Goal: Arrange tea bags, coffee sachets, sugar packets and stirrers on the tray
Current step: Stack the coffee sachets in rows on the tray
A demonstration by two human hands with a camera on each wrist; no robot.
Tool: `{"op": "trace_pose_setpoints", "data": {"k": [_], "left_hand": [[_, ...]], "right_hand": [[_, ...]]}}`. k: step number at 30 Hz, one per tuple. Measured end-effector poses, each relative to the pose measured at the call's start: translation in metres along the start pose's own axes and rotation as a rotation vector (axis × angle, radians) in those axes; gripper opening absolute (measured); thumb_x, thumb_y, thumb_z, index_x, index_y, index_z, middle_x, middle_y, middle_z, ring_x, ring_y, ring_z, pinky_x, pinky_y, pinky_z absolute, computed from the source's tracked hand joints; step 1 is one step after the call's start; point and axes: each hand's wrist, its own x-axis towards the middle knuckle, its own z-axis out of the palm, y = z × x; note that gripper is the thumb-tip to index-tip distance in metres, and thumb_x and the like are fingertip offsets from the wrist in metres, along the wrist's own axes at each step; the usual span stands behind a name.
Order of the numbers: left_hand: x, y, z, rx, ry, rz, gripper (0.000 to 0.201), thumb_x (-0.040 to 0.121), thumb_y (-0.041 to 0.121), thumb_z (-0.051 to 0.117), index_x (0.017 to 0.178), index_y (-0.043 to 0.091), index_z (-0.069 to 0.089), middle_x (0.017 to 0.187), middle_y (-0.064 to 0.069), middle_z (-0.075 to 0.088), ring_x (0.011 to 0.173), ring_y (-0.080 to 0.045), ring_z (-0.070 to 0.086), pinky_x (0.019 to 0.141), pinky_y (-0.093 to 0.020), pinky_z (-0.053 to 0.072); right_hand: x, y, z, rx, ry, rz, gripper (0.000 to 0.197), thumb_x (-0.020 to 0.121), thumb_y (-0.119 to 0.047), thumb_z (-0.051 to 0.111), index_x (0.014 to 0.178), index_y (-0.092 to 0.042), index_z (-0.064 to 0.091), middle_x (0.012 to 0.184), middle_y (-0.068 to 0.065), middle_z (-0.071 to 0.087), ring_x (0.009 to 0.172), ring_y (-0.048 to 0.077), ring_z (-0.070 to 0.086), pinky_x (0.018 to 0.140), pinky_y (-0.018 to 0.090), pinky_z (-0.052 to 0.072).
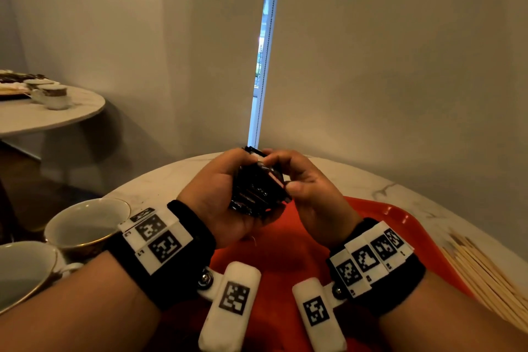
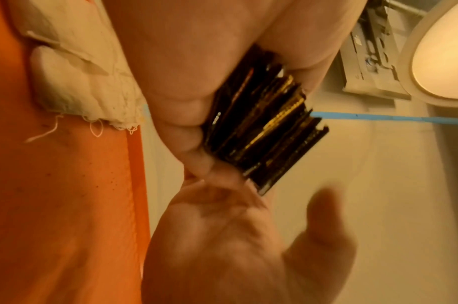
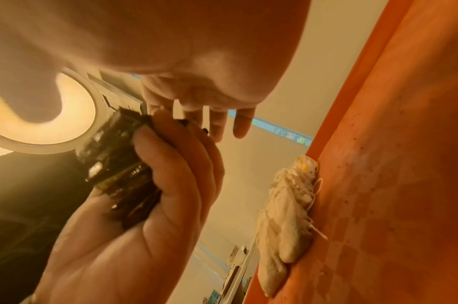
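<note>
Left hand (image 1: 225, 194) curled round stack of dark coffee sachets (image 1: 258, 186) above orange tray (image 1: 400, 226); right hand (image 1: 308, 188) pinching top 1. Risk: loose stack fans, slips, scatters onto tea bags (image 2: 80, 82) or tabletop (image 1: 357, 177).

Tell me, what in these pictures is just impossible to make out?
- Print on the coffee sachets: head view, too small and dark; the left hand and right hand cover much of the stack.
- Sachet count: left wrist view, blurred edges.
- Tea bags: head view, hidden behind the hands.
- Stirrers: head view, cut off by the right edge.
- Orange tray: near part hidden by wrists.
</note>
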Motion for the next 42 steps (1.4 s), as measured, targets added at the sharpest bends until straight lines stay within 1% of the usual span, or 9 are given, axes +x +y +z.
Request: {"op": "trace_pose_setpoints", "data": {"k": [5, 10, 13, 16, 20, 25, 33, 37, 42], "left_hand": [[0.000, 0.006, -0.004, -0.039, 0.020, 0.017, 0.051, 0.075, 0.026, 0.057, 0.122, 0.009, 0.059, 0.098, -0.017, 0.063, 0.074, -0.027, 0.067, 0.059, -0.033, 0.058], [-0.003, 0.008, -0.007, 0.084, 0.005, -0.038, 0.044, 0.080, 0.031, 0.058, 0.117, 0.008, 0.063, 0.091, -0.014, 0.069, 0.073, -0.023, 0.068, 0.063, -0.035, 0.058], [-0.006, 0.010, -0.008, 0.154, -0.040, -0.039, 0.043, 0.089, 0.036, 0.056, 0.124, 0.011, 0.062, 0.091, -0.012, 0.068, 0.071, -0.023, 0.068, 0.060, -0.040, 0.060], [-0.006, 0.009, -0.005, 0.143, -0.013, -0.001, 0.058, 0.085, 0.036, 0.058, 0.138, 0.014, 0.052, 0.089, -0.014, 0.066, 0.060, -0.023, 0.069, 0.047, -0.034, 0.058], [-0.007, 0.015, -0.005, 0.011, -0.050, -0.037, 0.044, 0.087, 0.039, 0.054, 0.115, 0.007, 0.065, 0.094, -0.016, 0.068, 0.072, -0.029, 0.069, 0.064, -0.043, 0.063], [-0.006, 0.014, -0.006, 0.037, -0.035, 0.024, 0.042, 0.089, 0.035, 0.048, 0.120, 0.011, 0.065, 0.106, -0.018, 0.066, 0.089, -0.033, 0.066, 0.084, -0.051, 0.055], [-0.009, 0.009, -0.003, 0.196, -0.037, 0.007, 0.040, 0.087, 0.040, 0.056, 0.114, 0.015, 0.069, 0.104, -0.018, 0.060, 0.085, -0.030, 0.057, 0.086, -0.055, 0.052], [-0.006, 0.003, -0.001, 0.135, 0.048, 0.066, 0.043, 0.082, 0.027, 0.058, 0.120, 0.008, 0.064, 0.094, -0.015, 0.065, 0.074, -0.024, 0.065, 0.079, -0.044, 0.054], [0.000, 0.001, -0.005, 0.046, 0.106, 0.093, 0.049, 0.068, 0.022, 0.057, 0.114, 0.004, 0.059, 0.085, -0.015, 0.064, 0.069, -0.025, 0.063, 0.071, -0.035, 0.049]], "right_hand": [[0.002, 0.003, -0.008, -0.230, 0.073, -0.068, 0.060, 0.058, -0.007, 0.046, 0.107, -0.028, 0.073, 0.131, -0.016, 0.056, 0.128, 0.007, 0.049, 0.086, 0.019, 0.046], [-0.002, 0.000, -0.008, -0.280, 0.075, -0.114, 0.036, 0.063, -0.033, 0.068, 0.097, -0.043, 0.074, 0.137, -0.012, 0.058, 0.128, 0.012, 0.054, 0.102, 0.042, 0.046], [-0.003, 0.001, -0.007, -0.213, 0.039, -0.109, 0.028, 0.067, -0.034, 0.080, 0.092, -0.038, 0.071, 0.132, -0.002, 0.063, 0.119, 0.022, 0.063, 0.099, 0.054, 0.051], [-0.001, 0.003, -0.008, -0.110, 0.016, -0.153, 0.034, 0.065, -0.021, 0.082, 0.094, -0.024, 0.064, 0.130, 0.005, 0.065, 0.115, 0.027, 0.064, 0.095, 0.047, 0.053], [-0.001, 0.002, -0.005, -0.001, -0.023, -0.150, 0.039, 0.065, -0.010, 0.077, 0.096, -0.008, 0.054, 0.130, 0.004, 0.064, 0.114, 0.024, 0.065, 0.092, 0.040, 0.054], [-0.004, -0.002, -0.004, 0.029, -0.011, -0.108, 0.036, 0.067, -0.015, 0.076, 0.096, -0.007, 0.055, 0.130, 0.005, 0.064, 0.107, 0.029, 0.065, 0.086, 0.058, 0.052], [-0.006, 0.004, -0.008, -0.089, 0.021, -0.122, 0.046, 0.069, -0.027, 0.077, 0.113, -0.018, 0.065, 0.141, 0.002, 0.058, 0.127, 0.017, 0.059, 0.098, 0.033, 0.051], [0.000, 0.001, -0.010, -0.120, -0.042, -0.074, 0.049, 0.068, -0.010, 0.055, 0.114, -0.018, 0.070, 0.146, 0.001, 0.053, 0.139, 0.013, 0.046, 0.107, 0.033, 0.046], [-0.004, 0.000, -0.021, 0.021, -0.027, -0.105, 0.046, 0.104, -0.032, 0.044, 0.119, 0.004, 0.068, 0.140, 0.011, 0.058, 0.137, 0.022, 0.049, 0.113, 0.043, 0.040]]}}
